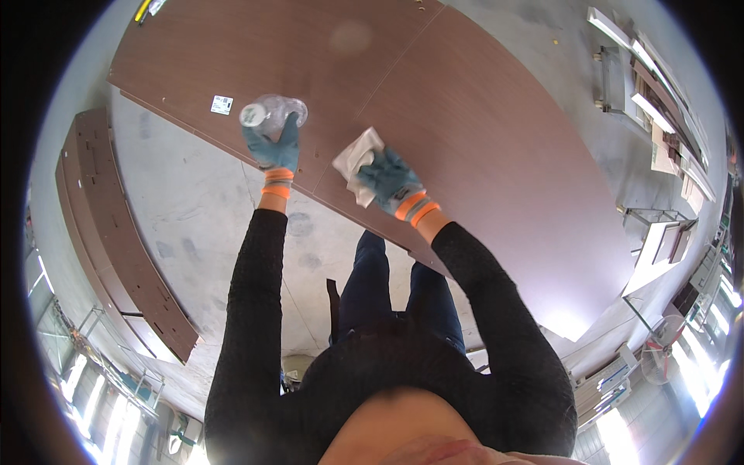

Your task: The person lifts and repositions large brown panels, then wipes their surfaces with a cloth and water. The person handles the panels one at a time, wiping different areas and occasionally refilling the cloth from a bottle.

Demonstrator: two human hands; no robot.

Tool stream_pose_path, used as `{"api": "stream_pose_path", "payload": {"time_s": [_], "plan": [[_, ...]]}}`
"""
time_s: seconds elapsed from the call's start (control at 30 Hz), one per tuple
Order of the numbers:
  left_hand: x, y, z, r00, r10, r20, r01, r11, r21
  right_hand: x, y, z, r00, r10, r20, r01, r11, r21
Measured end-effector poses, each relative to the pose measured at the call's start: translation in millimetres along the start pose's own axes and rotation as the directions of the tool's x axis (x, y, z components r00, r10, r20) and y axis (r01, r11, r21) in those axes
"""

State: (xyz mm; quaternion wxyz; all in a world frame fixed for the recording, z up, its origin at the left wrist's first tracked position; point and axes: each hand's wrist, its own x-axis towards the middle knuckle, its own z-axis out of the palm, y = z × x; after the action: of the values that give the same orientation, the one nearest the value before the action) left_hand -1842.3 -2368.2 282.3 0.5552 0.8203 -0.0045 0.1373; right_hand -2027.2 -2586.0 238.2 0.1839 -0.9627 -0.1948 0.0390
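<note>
My left hand (277, 149), in a blue-grey work glove with an orange cuff, is wrapped round a clear plastic bottle (273, 113). The bottle lies tilted over the near edge of a large brown panel (480, 147), its pale round end toward the left. Whether it touches the panel I cannot tell. My right hand (390, 178), gloved alike, grips a folded whitish cloth (358, 161) at the panel's surface, right of the bottle. Left of the bottle, a small white label (222, 105) sticks to the panel.
Another stack of long brown boards (105, 225) stands on the left. Racks with boards and strips (659, 85) are along the right, with a white-topped stand (659, 248) and a fan (659, 349) lower down. Grey concrete floor (186, 170) shows between the panels.
</note>
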Motion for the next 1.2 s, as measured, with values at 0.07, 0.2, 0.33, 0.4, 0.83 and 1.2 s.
{"api": "stream_pose_path", "payload": {"time_s": [0.07, 0.2, 0.33, 0.4, 0.83, 1.2], "plan": [[-7, -27, -10, 1.0, -0.012, -0.008, 0.012, 0.999, -0.05, 42, 48, -26, 0.949, 0.311, 0.06, -0.316, 0.941, 0.121], [-13, -39, 5, 0.999, -0.028, 0.02, 0.029, 0.999, -0.019, 118, 218, -72, 0.845, 0.312, -0.435, -0.416, 0.894, -0.167], [-22, -61, 30, 0.994, 0.079, 0.071, -0.09, 0.981, 0.17, 131, 346, -78, 0.73, 0.179, -0.659, -0.519, 0.773, -0.366], [-22, -65, 36, 0.98, 0.196, 0.031, -0.197, 0.943, 0.268, 129, 343, -67, 0.71, 0.175, -0.682, -0.554, 0.737, -0.387], [-25, -81, 9, 0.989, 0.134, 0.062, -0.146, 0.945, 0.293, 112, 139, -65, 0.979, 0.174, -0.106, -0.194, 0.953, -0.234], [-24, -72, 15, 0.989, 0.147, 0.029, -0.149, 0.939, 0.311, 154, 264, -69, 0.808, 0.276, -0.52, -0.445, 0.865, -0.233]]}}
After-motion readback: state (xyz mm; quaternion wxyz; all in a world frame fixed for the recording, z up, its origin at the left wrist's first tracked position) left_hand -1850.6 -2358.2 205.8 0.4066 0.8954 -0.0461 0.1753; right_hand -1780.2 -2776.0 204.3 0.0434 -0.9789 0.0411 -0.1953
